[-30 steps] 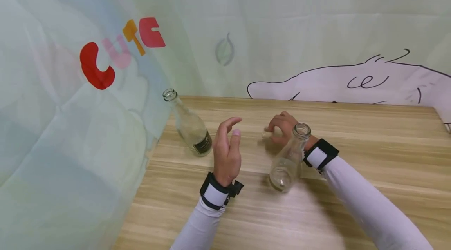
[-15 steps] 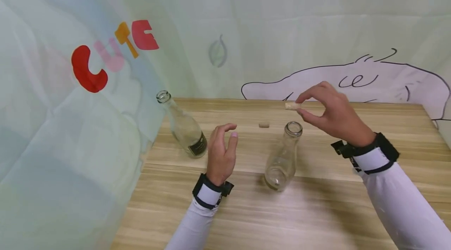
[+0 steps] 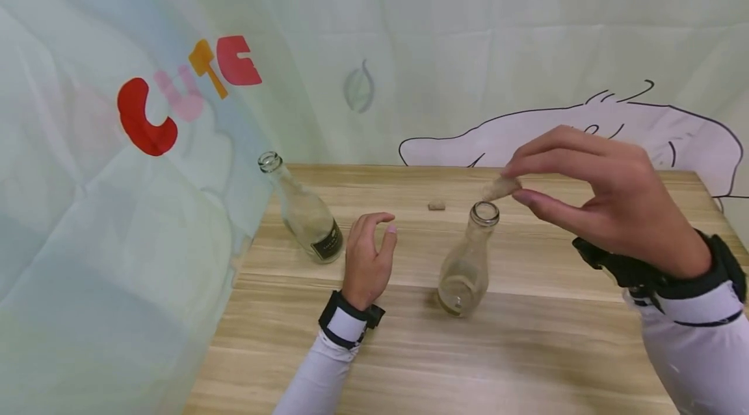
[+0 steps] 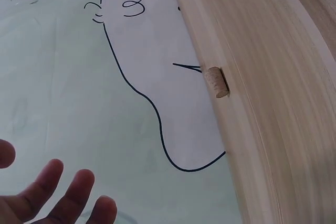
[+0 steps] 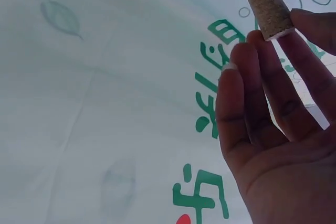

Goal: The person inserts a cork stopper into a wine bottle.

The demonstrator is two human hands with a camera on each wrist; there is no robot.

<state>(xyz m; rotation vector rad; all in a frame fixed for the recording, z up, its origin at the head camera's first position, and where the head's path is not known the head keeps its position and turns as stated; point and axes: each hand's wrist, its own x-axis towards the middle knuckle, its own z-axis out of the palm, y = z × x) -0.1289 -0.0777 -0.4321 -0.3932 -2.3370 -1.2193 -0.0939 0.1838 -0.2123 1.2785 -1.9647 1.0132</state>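
My right hand (image 3: 597,194) pinches a tapered cork (image 5: 268,8) between thumb and fingertips. In the head view that cork is tilted, its lower end right by the mouth of an uncorked clear glass bottle (image 3: 465,275) standing on the table. My left hand (image 3: 368,259) holds nothing; its fingers are loosely bent, between this bottle and a second one. The second clear bottle (image 3: 307,220), with a black label and an open mouth, stands to the left. Another cork (image 3: 436,205) lies on its side on the table beyond the hands, also seen in the left wrist view.
The wood-grain table (image 3: 363,376) ends at a pale printed cloth (image 3: 328,44) at the back. More cloth, with the coloured letters CUTE, hangs along the left side, close to the labelled bottle.
My right hand has picked up a cork from the table, lifted it, and brought it over to the near bottle's mouth, tilting it. The left hand has stayed nearly still.
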